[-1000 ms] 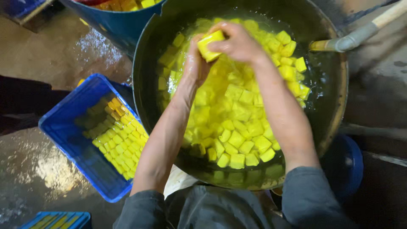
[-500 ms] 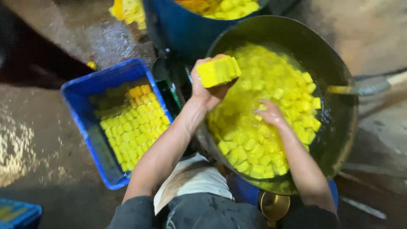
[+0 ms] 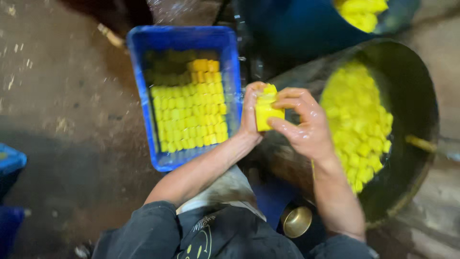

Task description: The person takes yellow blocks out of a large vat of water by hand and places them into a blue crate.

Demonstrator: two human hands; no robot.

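Observation:
My left hand (image 3: 251, 112) and my right hand (image 3: 306, 127) together hold a stack of yellow cubes (image 3: 267, 111) between the blue crate and the big pan. The left palm backs the stack and the right fingers press its front. The blue plastic crate (image 3: 143, 86) at the left holds neat rows of yellow cubes (image 3: 189, 112). The large dark round pan (image 3: 412, 86) at the right holds a heap of loose yellow cubes (image 3: 357, 117) in liquid.
A blue tub (image 3: 297, 29) with more yellow pieces stands at the top right. A small brass cup (image 3: 296, 220) sits by my knees. A ladle handle (image 3: 421, 143) pokes from the pan. Another blue crate (image 3: 9, 160) shows at the left edge. The floor is wet.
My hands have come out of the pan with the stack and moved left, toward the blue crate. My right hand, earlier down in the pan, has joined the left on the stack.

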